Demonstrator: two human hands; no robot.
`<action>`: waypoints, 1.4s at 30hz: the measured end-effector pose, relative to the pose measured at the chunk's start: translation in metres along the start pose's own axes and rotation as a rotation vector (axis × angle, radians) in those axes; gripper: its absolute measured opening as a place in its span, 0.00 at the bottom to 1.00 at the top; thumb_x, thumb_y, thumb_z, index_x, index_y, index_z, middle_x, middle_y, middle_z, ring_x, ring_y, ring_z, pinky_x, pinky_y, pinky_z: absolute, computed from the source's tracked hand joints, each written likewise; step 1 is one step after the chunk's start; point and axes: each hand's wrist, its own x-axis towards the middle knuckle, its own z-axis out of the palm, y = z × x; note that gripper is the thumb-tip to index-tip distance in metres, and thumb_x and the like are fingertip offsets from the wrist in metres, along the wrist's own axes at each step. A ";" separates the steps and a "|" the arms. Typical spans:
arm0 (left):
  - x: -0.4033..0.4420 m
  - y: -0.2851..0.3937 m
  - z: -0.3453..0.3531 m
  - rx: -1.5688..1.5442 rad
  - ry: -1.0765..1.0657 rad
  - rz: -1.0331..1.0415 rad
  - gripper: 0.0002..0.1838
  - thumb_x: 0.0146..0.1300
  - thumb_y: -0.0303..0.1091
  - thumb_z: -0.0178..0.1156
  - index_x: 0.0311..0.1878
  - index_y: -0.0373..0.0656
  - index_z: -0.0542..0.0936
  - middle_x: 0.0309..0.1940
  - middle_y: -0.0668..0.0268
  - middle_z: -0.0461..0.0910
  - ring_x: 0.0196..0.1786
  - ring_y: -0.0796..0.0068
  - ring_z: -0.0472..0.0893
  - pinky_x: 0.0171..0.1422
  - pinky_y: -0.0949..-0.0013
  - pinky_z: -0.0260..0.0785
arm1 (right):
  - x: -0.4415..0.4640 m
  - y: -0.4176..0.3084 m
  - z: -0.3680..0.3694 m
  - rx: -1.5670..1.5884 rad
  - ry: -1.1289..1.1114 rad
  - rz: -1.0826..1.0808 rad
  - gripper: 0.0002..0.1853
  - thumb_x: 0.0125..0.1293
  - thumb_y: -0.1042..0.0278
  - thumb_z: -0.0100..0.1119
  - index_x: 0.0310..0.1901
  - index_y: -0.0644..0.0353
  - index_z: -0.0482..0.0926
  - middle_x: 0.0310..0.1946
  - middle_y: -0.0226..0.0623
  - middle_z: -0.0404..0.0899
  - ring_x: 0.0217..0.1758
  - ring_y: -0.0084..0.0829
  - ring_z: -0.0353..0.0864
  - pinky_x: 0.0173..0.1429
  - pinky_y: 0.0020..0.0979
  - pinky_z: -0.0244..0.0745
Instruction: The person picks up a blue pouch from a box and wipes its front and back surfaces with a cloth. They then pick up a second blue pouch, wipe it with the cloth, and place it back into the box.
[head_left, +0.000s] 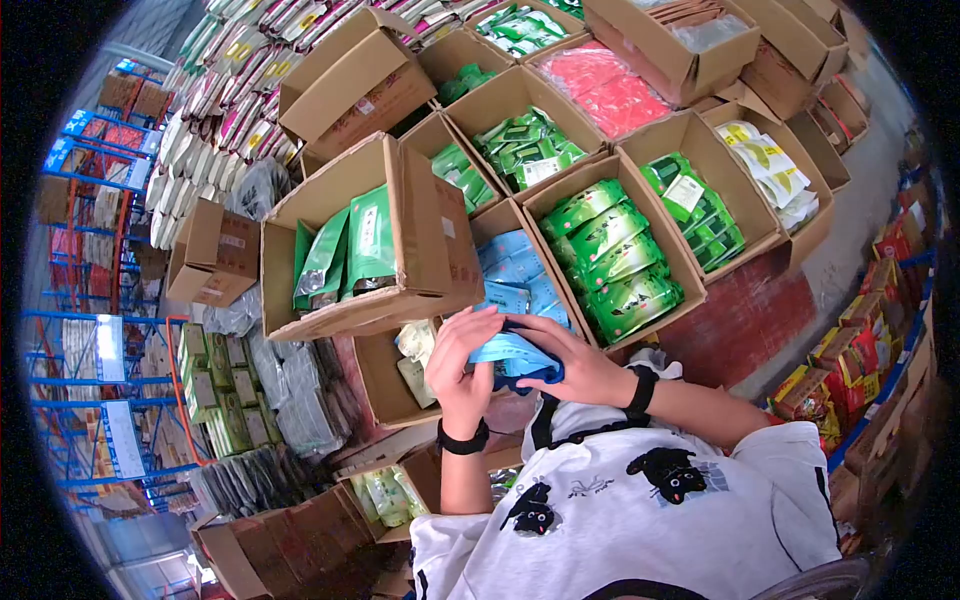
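Shelving (80, 404) in blue and orange runs down the far left, the largest thing in view, with stacked white packs (235, 90) piled high to the right of it. Next in size come the cardboard boxes: a tall carton (435, 220) with large green pouches (371, 240) standing inside is just beyond the left hand (463, 355), and a green-packet carton (690, 270), its glossy packets (615, 250) laid in an overlapping row, sits farther out on the side of the right hand (580, 360). Between these two stands a carton with light-blue packets (520, 265), directly past the fingertips and away from the body; both hands are near it, and neither is clearly the nearer. Pale packets (415, 345) lie in a lower carton (375, 375) beside the left hand. The hands are close together in front of the chest, both gripping one soft blue item (515, 350), the right wrapped around its dark-blue side and the left steadying the opposite edge with bent fingers and thumb. That item is bunched or folded, light blue uppermost; its long axis seems to run crosswise from one hand to the other, though the fingers hide its ends. Smallest are the black wristbands (642, 393), one on each wrist.
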 end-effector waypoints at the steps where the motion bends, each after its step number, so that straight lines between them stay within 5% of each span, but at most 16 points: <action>1: 0.000 0.001 -0.001 0.002 0.002 -0.003 0.06 0.49 0.17 0.53 0.31 0.35 0.77 0.33 0.57 0.81 0.44 0.58 0.80 0.58 0.53 0.66 | 0.002 -0.004 0.001 0.054 0.047 -0.005 0.34 0.55 0.63 0.62 0.62 0.61 0.60 0.63 0.43 0.57 0.66 0.42 0.58 0.66 0.37 0.58; 6: -0.005 0.011 -0.005 -0.066 -0.005 0.027 0.07 0.48 0.17 0.54 0.30 0.35 0.79 0.33 0.58 0.82 0.45 0.59 0.80 0.65 0.46 0.56 | 0.009 -0.002 -0.003 0.104 0.096 -0.012 0.36 0.45 0.76 0.63 0.60 0.54 0.65 0.62 0.43 0.60 0.64 0.44 0.62 0.66 0.38 0.60; 13: -0.024 0.003 -0.001 -0.332 0.264 -0.111 0.02 0.53 0.21 0.57 0.31 0.36 0.78 0.32 0.56 0.81 0.45 0.58 0.80 0.65 0.41 0.54 | 0.008 0.023 -0.032 -0.120 0.136 -0.186 0.23 0.52 0.71 0.59 0.53 0.55 0.74 0.54 0.45 0.69 0.57 0.44 0.70 0.59 0.39 0.67; 19: -0.020 -0.004 -0.008 -0.406 0.386 -0.102 0.03 0.54 0.22 0.59 0.30 0.38 0.74 0.30 0.57 0.80 0.45 0.58 0.79 0.66 0.40 0.53 | -0.013 0.055 -0.030 -0.217 0.156 0.016 0.32 0.47 0.72 0.64 0.58 0.55 0.68 0.54 0.44 0.69 0.57 0.45 0.69 0.61 0.36 0.66; 22: -0.021 -0.009 -0.013 -0.712 0.358 -0.130 0.04 0.53 0.22 0.59 0.30 0.38 0.74 0.31 0.56 0.80 0.45 0.57 0.79 0.66 0.39 0.52 | -0.018 0.071 -0.027 0.272 0.162 0.263 0.23 0.55 0.75 0.53 0.56 0.58 0.71 0.55 0.39 0.71 0.59 0.34 0.69 0.63 0.31 0.62; 27: -0.016 -0.004 -0.003 -0.432 0.193 -0.079 0.01 0.56 0.25 0.57 0.31 0.39 0.75 0.35 0.57 0.80 0.52 0.56 0.76 0.67 0.42 0.50 | -0.024 0.079 -0.022 0.865 0.057 0.573 0.21 0.57 0.72 0.51 0.54 0.59 0.74 0.56 0.39 0.70 0.59 0.33 0.69 0.65 0.31 0.59; 29: -0.013 -0.004 -0.004 -0.162 0.160 -0.107 0.07 0.56 0.28 0.57 0.38 0.40 0.77 0.46 0.55 0.77 0.59 0.58 0.70 0.68 0.49 0.51 | -0.029 0.084 -0.024 0.383 0.032 0.316 0.17 0.56 0.73 0.51 0.49 0.57 0.79 0.54 0.41 0.72 0.58 0.35 0.70 0.64 0.32 0.60; 30: -0.011 0.003 -0.003 -0.102 0.168 -0.234 0.16 0.61 0.35 0.53 0.52 0.42 0.73 0.55 0.56 0.71 0.63 0.61 0.65 0.69 0.60 0.51 | -0.028 0.081 -0.025 0.384 0.033 0.316 0.17 0.56 0.73 0.51 0.49 0.57 0.79 0.54 0.41 0.72 0.58 0.35 0.70 0.64 0.32 0.60; 31: -0.015 -0.002 -0.002 -0.101 0.167 -0.234 0.16 0.61 0.35 0.53 0.52 0.42 0.73 0.55 0.56 0.71 0.63 0.61 0.65 0.69 0.60 0.51 | -0.027 0.077 -0.028 0.292 0.118 0.276 0.17 0.55 0.73 0.52 0.47 0.56 0.80 0.54 0.42 0.72 0.58 0.36 0.70 0.63 0.33 0.61; 33: -0.036 -0.036 0.002 -0.776 0.433 -0.780 0.28 0.63 0.46 0.50 0.63 0.40 0.62 0.58 0.56 0.67 0.62 0.60 0.65 0.68 0.64 0.53 | -0.025 0.071 -0.034 0.201 0.204 0.237 0.16 0.54 0.73 0.53 0.45 0.55 0.81 0.54 0.43 0.72 0.57 0.37 0.71 0.63 0.33 0.62; 34: -0.080 -0.078 -0.005 -0.896 0.414 -0.878 0.39 0.62 0.59 0.45 0.66 0.37 0.55 0.58 0.56 0.68 0.60 0.62 0.68 0.66 0.64 0.56 | -0.023 0.070 -0.040 0.148 0.230 0.199 0.16 0.53 0.73 0.54 0.45 0.54 0.81 0.54 0.43 0.72 0.57 0.38 0.71 0.62 0.33 0.62; 35: -0.069 -0.066 -0.008 -0.893 0.413 -0.877 0.39 0.62 0.59 0.45 0.66 0.37 0.55 0.58 0.56 0.68 0.60 0.62 0.68 0.66 0.64 0.56 | -0.020 0.068 -0.045 0.096 0.256 0.161 0.17 0.52 0.73 0.55 0.45 0.53 0.81 0.54 0.43 0.72 0.57 0.38 0.71 0.61 0.33 0.63; 37: -0.031 -0.024 -0.019 -1.622 -0.043 -0.914 0.45 0.60 0.66 0.42 0.66 0.33 0.54 0.58 0.55 0.67 0.58 0.62 0.69 0.64 0.62 0.59 | -0.012 0.059 -0.056 0.106 0.249 0.115 0.17 0.51 0.73 0.55 0.46 0.53 0.81 0.55 0.43 0.71 0.57 0.39 0.71 0.61 0.34 0.63; 40: -0.040 -0.017 -0.022 -1.372 0.122 -1.041 0.50 0.56 0.72 0.40 0.65 0.34 0.56 0.59 0.55 0.67 0.59 0.60 0.69 0.64 0.62 0.61 | -0.001 0.045 -0.072 -0.151 0.183 -0.018 0.16 0.54 0.72 0.52 0.46 0.54 0.80 0.55 0.43 0.71 0.57 0.41 0.71 0.61 0.35 0.64; 41: -0.043 -0.017 -0.023 -1.174 0.276 -1.118 0.50 0.54 0.73 0.41 0.65 0.34 0.56 0.59 0.55 0.66 0.59 0.59 0.69 0.63 0.62 0.61 | 0.000 0.051 -0.076 -0.178 0.168 -0.036 0.19 0.49 0.68 0.61 0.46 0.56 0.80 0.55 0.45 0.70 0.55 0.41 0.72 0.59 0.34 0.65; 42: -0.042 -0.011 -0.022 -1.230 0.276 -1.091 0.49 0.55 0.72 0.41 0.65 0.36 0.55 0.60 0.55 0.66 0.60 0.54 0.67 0.64 0.50 0.59 | 0.002 0.053 -0.077 -0.187 0.198 -0.019 0.17 0.52 0.70 0.55 0.46 0.55 0.80 0.56 0.43 0.70 0.56 0.41 0.71 0.60 0.34 0.64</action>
